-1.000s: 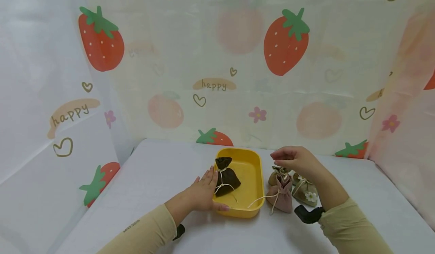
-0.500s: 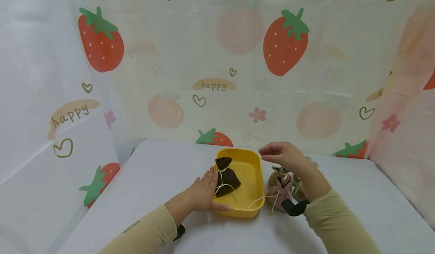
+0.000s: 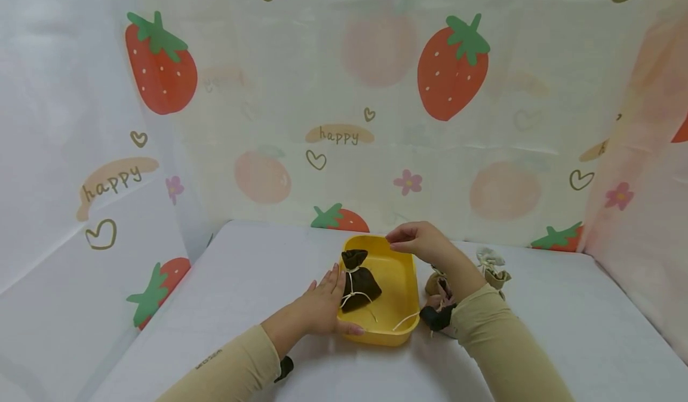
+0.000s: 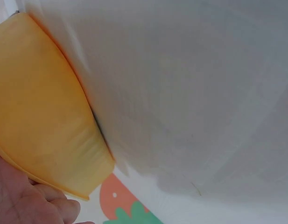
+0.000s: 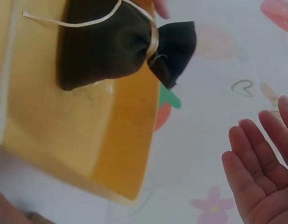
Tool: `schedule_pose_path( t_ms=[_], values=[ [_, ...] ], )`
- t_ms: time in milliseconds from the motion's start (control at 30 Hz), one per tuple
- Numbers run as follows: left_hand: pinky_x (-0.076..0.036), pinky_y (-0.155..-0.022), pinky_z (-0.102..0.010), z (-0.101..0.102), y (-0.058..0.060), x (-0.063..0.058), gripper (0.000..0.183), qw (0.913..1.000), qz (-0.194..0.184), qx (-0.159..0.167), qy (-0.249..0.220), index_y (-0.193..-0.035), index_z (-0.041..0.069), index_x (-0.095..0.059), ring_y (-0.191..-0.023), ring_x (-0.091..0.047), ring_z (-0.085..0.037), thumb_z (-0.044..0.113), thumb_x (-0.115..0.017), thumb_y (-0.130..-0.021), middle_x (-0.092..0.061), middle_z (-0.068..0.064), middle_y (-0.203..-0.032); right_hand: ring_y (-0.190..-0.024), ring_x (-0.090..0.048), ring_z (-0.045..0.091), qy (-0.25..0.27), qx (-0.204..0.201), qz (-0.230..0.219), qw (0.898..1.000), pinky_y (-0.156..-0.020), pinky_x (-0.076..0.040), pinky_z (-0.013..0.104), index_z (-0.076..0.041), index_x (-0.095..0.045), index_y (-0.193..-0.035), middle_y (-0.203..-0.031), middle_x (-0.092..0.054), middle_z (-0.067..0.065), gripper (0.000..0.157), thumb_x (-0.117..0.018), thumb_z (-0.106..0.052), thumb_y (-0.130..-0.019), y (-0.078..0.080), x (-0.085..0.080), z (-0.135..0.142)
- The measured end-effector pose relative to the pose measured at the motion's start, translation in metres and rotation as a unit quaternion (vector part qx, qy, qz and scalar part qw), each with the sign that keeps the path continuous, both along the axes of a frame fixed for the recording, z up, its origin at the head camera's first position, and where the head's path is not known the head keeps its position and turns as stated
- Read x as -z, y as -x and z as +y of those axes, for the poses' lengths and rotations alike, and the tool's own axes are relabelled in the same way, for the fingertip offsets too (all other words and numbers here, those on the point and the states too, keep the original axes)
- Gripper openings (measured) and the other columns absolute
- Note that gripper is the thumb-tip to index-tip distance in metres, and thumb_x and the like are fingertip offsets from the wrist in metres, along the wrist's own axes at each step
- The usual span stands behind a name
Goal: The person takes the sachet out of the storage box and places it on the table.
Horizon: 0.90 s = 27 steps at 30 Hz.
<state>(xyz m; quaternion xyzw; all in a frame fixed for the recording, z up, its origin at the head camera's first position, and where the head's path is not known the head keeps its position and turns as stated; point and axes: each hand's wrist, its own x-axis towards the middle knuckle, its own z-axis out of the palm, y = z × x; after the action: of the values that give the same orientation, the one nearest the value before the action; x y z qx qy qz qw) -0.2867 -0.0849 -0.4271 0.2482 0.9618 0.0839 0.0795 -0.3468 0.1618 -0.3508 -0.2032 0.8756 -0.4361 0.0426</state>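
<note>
A yellow plastic bin [image 3: 395, 282] stands on the white table, with a black drawstring pouch [image 3: 362, 287] leaning against its left side. My left hand [image 3: 322, 303] rests along the bin's left rim, fingers straight and thumb by the near corner. Over the far right corner of the bin hovers my right hand [image 3: 421, 241], relaxed fingers holding nothing. In the right wrist view its palm faces the camera, beside the bin. Partly hidden under the right forearm are a brown pouch [image 3: 434, 284] and a pink pouch [image 3: 433, 301], whose cord reaches over the bin's rim.
Right of the forearm, the pale gathered top of another pouch [image 3: 491, 261] shows. A black wrist-worn piece [image 3: 438, 317] sits below the right cuff, in front of the pouches. A patterned curtain [image 3: 290, 97] with strawberries closes off the table's back.
My right hand has moved left, from above the pouches to over the bin's far right corner. Its forearm now covers more of the pouches. The left hand, bin and black pouch stay put.
</note>
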Motion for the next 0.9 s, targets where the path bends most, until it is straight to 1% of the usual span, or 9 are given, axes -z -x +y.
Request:
schedule_pose_path(
  t_ms=[167, 367, 433, 600, 767, 900],
  values=[
    [-0.016, -0.107, -0.051, -0.001, 0.002, 0.003, 0.127, 1.0, -0.001, 0.002, 0.001, -0.146, 0.001, -0.002, -0.139, -0.006, -0.03, 0.087, -0.038, -0.06, 0.005, -0.018, -0.152, -0.097, -0.059, 0.02, -0.001, 0.005, -0.02, 1.0, -0.09, -0.045, 0.04, -0.011, -0.069, -0.104, -0.102, -0.067, 0.004, 0.02, -0.065, -0.018, -0.086, 0.01, 0.006, -0.013],
    [-0.017, -0.107, -0.051, -0.002, 0.001, 0.002, 0.125, 1.0, 0.002, 0.004, 0.002, -0.146, 0.001, -0.003, -0.139, -0.006, -0.03, 0.086, -0.038, -0.061, 0.005, -0.018, -0.152, -0.099, -0.059, 0.021, -0.005, 0.001, -0.02, 1.0, -0.09, -0.045, 0.039, -0.01, -0.068, -0.106, -0.105, -0.066, 0.007, 0.023, -0.066, -0.02, -0.085, 0.019, 0.014, -0.025],
    [-0.017, -0.107, -0.051, -0.001, 0.001, 0.001, 0.125, 1.0, 0.001, 0.004, 0.001, -0.146, 0.001, -0.003, -0.139, -0.006, -0.03, 0.086, -0.039, -0.062, 0.004, -0.018, -0.152, -0.1, -0.059, 0.022, -0.002, 0.0, -0.023, 1.0, -0.09, -0.045, 0.039, -0.008, -0.067, -0.108, -0.107, -0.065, 0.01, 0.025, -0.066, -0.018, -0.085, 0.021, 0.017, -0.028],
    [-0.017, -0.107, -0.05, -0.001, 0.0, 0.001, 0.124, 1.0, 0.001, 0.003, 0.002, -0.146, 0.001, -0.003, -0.139, -0.007, -0.03, 0.085, -0.04, -0.063, 0.004, -0.018, -0.152, -0.106, -0.057, 0.025, 0.007, -0.001, -0.049, 0.999, -0.092, -0.043, 0.04, -0.002, -0.062, -0.116, -0.115, -0.061, 0.016, 0.032, -0.063, -0.013, -0.087, 0.024, 0.024, -0.036],
    [-0.018, -0.107, -0.051, -0.001, 0.001, 0.002, 0.125, 1.0, 0.005, 0.004, 0.004, -0.146, 0.002, -0.003, -0.139, -0.006, -0.029, 0.087, -0.038, -0.061, 0.004, -0.017, -0.152, -0.111, -0.054, 0.027, 0.001, 0.005, -0.077, 0.997, -0.095, -0.04, 0.042, -0.001, -0.056, -0.123, -0.118, -0.06, 0.015, 0.04, -0.064, -0.013, -0.086, 0.027, 0.032, -0.043],
    [-0.017, -0.107, -0.051, -0.001, 0.002, 0.003, 0.127, 1.0, 0.007, 0.004, 0.005, -0.146, 0.002, -0.002, -0.139, -0.005, -0.028, 0.088, -0.037, -0.06, 0.004, -0.017, -0.152, -0.115, -0.051, 0.03, -0.004, 0.0, -0.089, 0.996, -0.096, -0.039, 0.043, -0.002, -0.054, -0.127, -0.122, -0.057, 0.013, 0.043, -0.064, -0.014, -0.086, 0.027, 0.037, -0.046]
  ],
)
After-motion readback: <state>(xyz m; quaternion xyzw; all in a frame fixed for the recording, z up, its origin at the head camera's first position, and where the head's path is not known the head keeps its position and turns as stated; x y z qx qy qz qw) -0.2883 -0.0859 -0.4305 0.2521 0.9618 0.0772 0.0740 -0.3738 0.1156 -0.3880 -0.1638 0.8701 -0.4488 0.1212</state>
